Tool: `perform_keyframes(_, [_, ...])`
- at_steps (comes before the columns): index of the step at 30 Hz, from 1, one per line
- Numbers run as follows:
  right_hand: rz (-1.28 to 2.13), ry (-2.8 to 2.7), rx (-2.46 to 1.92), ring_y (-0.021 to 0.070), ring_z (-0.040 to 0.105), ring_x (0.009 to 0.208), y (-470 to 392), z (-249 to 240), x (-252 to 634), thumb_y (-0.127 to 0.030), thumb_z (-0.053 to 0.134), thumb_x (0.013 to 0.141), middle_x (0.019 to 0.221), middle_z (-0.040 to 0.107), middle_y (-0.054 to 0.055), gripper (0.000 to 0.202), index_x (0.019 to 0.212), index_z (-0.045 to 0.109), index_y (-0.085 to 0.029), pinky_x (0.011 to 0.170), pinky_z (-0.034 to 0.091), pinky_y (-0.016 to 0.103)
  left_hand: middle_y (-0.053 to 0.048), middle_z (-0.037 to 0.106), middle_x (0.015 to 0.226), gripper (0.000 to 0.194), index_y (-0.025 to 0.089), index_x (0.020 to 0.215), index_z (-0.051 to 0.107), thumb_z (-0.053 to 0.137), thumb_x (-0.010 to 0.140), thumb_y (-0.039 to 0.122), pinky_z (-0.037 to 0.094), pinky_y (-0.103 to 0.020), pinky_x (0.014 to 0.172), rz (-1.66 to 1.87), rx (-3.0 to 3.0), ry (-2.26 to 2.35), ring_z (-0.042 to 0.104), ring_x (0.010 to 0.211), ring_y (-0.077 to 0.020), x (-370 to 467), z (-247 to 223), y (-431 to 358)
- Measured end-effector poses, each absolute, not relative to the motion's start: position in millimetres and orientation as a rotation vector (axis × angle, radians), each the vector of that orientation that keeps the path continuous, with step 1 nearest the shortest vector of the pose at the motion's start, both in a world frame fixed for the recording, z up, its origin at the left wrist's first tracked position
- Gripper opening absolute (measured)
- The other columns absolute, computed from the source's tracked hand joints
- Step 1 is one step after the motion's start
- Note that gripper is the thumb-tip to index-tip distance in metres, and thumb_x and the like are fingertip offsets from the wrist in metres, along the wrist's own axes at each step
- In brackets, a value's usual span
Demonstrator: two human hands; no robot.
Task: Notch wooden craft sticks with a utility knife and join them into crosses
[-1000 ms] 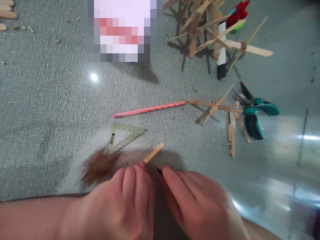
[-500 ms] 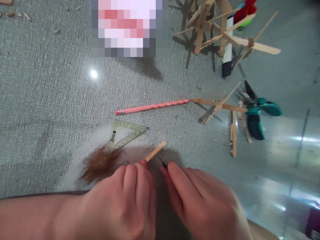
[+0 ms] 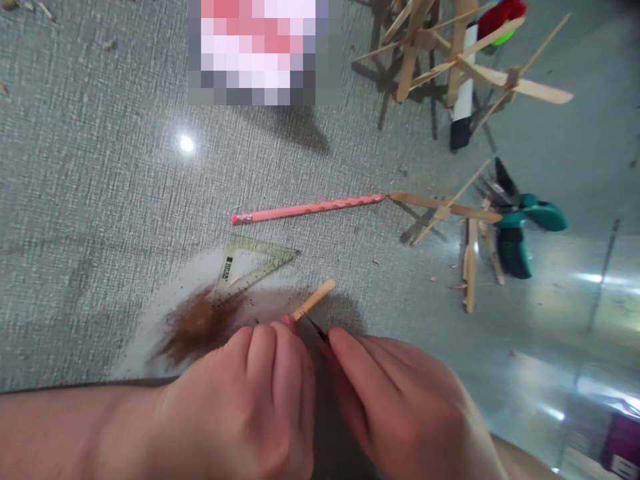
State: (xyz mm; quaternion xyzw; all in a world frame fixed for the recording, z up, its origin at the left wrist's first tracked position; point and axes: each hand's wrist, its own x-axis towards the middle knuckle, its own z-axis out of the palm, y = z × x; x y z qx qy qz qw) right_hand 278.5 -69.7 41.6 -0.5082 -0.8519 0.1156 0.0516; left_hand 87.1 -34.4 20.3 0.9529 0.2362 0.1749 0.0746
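Observation:
My left hand point(image 3: 245, 393) is closed around a wooden craft stick point(image 3: 320, 295), whose rounded end sticks out past the thumb and carries small dark marks. My right hand point(image 3: 405, 393) is closed on a thin pointed blade point(image 3: 316, 329); its handle is hidden by the fingers. The blade's tip is at the stick, close to the marks and my left thumb; whether it touches cannot be made out. Just beyond my left hand lies a clear triangular set square point(image 3: 223, 267). A pink pencil point(image 3: 305, 209) rests farther off.
Teal-handled pliers point(image 3: 515, 247), cut stick pieces point(image 3: 470, 280) and a small crossed-stick piece point(image 3: 443, 212) lie to the right. At the upper right stands a wooden stick frame point(image 3: 410, 60) beside a white marker point(image 3: 463, 100). A blurred-out item point(image 3: 255, 53) sits at the top.
My right hand has shifted slightly left, bringing the blade's tip from a gap beside the stick up to it. The view has also moved a little.

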Motion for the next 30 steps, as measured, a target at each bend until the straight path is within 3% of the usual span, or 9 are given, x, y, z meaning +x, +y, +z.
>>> perform_keyframes(13, [0.366, -2.597, -1.558, 0.0146, 0.053, 0.055, -70.8, 39.5, 280.8, -0.013, 0.042, 0.101, 0.063, 0.06, 0.0, 0.02, 0.1, 0.062, -0.011, 0.054, 0.038, 0.031, -0.015, 0.07, 0.072, 0.017, 0.001, 0.084, 0.066, 0.05, 0.083, 0.006, 0.054, -0.033, 0.041, 0.554, 2.821, 0.707, 0.067, 0.056, -0.0242, 86.1, 20.0, -36.1])
perform_keyframes(30, [0.469, -2.578, -1.558, 0.0143, 0.053, 0.054, -66.6, 39.9, 280.4, -0.012, 0.041, 0.1, 0.063, 0.058, 0.0, 0.02, 0.094, 0.06, -0.014, 0.054, 0.039, 0.03, -0.017, 0.071, 0.075, 0.019, -0.001, 0.088, 0.066, 0.049, 0.086, 0.007, 0.052, -0.032, 0.041, 0.535, 2.818, 0.707, 0.067, 0.056, -0.0243, 86.2, 19.4, -35.6])
